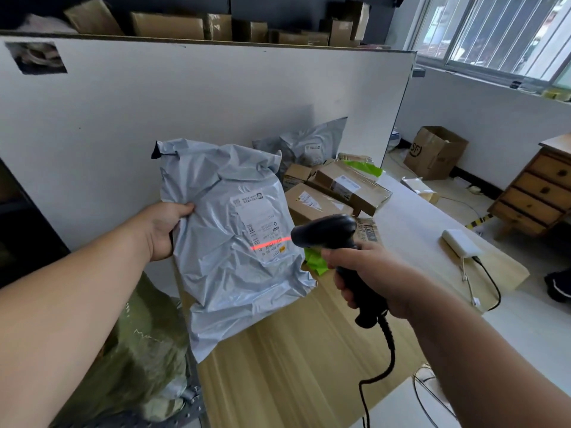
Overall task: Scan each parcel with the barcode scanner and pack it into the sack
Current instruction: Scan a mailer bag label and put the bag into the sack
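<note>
Print on the parcel (234, 288) is too small to read.

A pale wooden tabletop (309, 350) stands against a tall white partition board (154, 103). Near its right edge lies a white rectangular plastic device (461, 242) with a black cable (494, 281) attached. On the floor beyond, an open brown cardboard box (435, 152) sits near a brown wooden chest of drawers (537, 193), below a barred window (494, 32).

A pale wooden table (293, 366) is stretching out under my right hand (370, 273). Brown cardboard boxes (355, 183) are lying piled just beyond that hand, a bright green plastic scrap (315, 262) just left of it, and a white rectangular device (460, 242) to its right.
</note>
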The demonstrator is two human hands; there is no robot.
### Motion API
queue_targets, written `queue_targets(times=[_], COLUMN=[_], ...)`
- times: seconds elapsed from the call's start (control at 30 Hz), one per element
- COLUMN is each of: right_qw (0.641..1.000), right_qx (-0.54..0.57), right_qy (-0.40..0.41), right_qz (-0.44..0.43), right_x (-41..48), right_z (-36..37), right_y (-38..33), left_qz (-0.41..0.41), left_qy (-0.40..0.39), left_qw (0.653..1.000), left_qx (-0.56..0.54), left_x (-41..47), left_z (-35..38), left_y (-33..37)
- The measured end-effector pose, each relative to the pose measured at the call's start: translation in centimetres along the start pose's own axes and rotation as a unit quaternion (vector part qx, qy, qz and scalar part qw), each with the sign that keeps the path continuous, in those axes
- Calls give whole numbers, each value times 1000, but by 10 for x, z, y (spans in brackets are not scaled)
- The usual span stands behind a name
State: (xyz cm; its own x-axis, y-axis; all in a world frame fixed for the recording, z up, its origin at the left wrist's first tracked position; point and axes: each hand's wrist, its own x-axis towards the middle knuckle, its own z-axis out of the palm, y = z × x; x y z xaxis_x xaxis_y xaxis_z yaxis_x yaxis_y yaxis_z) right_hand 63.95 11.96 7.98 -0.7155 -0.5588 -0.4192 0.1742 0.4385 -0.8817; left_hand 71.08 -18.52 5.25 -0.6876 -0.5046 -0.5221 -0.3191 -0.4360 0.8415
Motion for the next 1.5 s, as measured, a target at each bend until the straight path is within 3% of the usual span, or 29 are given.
queue_targets(times=[0.4, 0.63, 0.93, 1.17, 1.5], right_qw=[997, 996, 987, 980, 976], right_qx=[-61, -28, -42, -54, -76], right_qy=[-35, -76, -143, -188, -204], right_qz=[-18, -44, -51, -35, 15], right_x=[21, 39, 62, 79, 116], right_z=[-34, -2, 104, 216, 345], right_y=[4, -15, -48, -74, -81], left_qz=[11, 39, 96, 88, 77], left_qy=[13, 80, 197, 263, 260], left_qw=[1000, 996, 973, 958, 963], left_qx=[9, -16, -65, -72, 3], left_x=[-2, -15, -38, -42, -6], left_z=[24, -8, -133, -249, -378], left_y=[5, 12, 22, 21, -6])
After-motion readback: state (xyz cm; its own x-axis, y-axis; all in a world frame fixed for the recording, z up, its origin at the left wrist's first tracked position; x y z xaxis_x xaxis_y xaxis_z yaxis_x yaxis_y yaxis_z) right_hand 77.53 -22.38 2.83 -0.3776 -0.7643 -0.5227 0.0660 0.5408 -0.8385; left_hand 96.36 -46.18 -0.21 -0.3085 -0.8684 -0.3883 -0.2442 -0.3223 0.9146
